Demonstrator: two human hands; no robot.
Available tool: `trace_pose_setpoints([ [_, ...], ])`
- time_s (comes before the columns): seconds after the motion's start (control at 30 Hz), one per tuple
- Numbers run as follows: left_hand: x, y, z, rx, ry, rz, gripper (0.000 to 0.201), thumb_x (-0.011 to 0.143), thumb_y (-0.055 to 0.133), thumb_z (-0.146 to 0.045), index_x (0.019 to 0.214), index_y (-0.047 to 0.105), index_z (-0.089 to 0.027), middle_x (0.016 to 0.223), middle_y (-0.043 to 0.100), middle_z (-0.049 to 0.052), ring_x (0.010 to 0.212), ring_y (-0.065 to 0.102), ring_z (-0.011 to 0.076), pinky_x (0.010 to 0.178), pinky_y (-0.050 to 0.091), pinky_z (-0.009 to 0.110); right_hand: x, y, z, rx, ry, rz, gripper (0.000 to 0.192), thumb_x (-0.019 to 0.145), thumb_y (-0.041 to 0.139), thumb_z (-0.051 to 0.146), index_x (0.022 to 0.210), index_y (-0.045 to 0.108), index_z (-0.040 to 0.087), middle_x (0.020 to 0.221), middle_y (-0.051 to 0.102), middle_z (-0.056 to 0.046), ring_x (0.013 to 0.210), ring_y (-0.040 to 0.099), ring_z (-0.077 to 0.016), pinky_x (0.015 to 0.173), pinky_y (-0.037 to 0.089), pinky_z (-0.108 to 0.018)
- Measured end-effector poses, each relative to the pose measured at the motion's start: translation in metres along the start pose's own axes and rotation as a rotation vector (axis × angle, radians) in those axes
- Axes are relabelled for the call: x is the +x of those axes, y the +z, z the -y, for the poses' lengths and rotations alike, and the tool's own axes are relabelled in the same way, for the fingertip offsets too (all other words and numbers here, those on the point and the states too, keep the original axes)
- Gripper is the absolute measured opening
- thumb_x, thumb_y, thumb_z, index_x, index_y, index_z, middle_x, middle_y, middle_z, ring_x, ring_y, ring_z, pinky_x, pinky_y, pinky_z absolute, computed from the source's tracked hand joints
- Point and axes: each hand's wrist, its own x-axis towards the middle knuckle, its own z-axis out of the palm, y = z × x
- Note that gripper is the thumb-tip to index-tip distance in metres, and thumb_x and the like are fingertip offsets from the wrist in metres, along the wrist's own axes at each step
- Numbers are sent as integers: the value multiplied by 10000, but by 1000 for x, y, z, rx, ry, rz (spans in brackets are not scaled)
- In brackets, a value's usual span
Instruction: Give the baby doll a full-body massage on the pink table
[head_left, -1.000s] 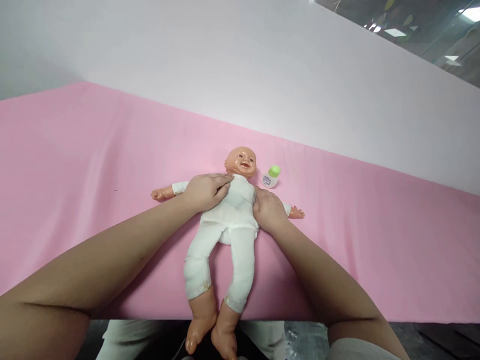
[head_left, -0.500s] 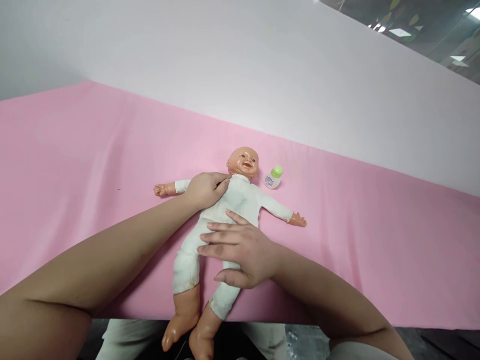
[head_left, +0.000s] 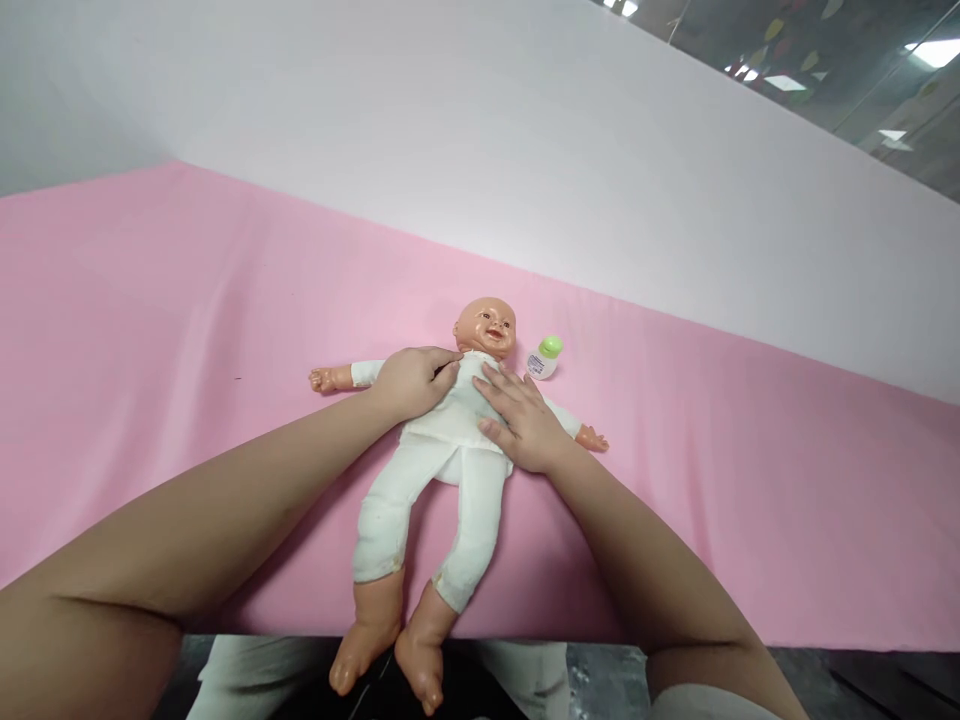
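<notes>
Doll [head_left: 454, 432] | left hand [head_left: 412, 383]: fingers together | right hand [head_left: 527, 420]: splayed over chest [head_left: 466, 398]

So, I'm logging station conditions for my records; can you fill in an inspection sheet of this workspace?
Surface: pink cloth, some creases.
Handled things: baby doll in white clothing, face up, feet past the near edge; green-capped bottle beside its head.
Clutter: small dark mark on the cloth, nature unclear.
Hands: left hand over the doll's shoulder, fingers together; right hand on its chest, fingers spread.
Cables: nothing seen for certain.
Surroundings: pale wall behind, reflective panel upper right.
</notes>
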Motion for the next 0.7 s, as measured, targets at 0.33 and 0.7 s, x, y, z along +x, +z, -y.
trace_pose_setpoints([
  [0.33, -32, -5, -42, -152, 548, -17, 321, 976, 523, -315, 1098, 807, -224, 1144, 830, 103, 1077, 781, 267, 1019, 610, 423, 7, 3, -14, -109, 381, -136, 561, 1010, 438, 171, 1555, 564, 220, 1410, 749, -108, 1266, 713, -294, 1090, 533, -414],
  [0.7, -38, 1, -54, -122, 684, 313, 417, 1036, 575, -433, 1383, 739, -273, 1548, 659, 79, 1519, 544, 332, 1338, 322, 576, 6, 3, -17, -140, 403, -120, 560, 970, 461, 143, 1497, 612, 255, 1301, 795, -83, 1170, 738, -288, 990, 538, -385],
])
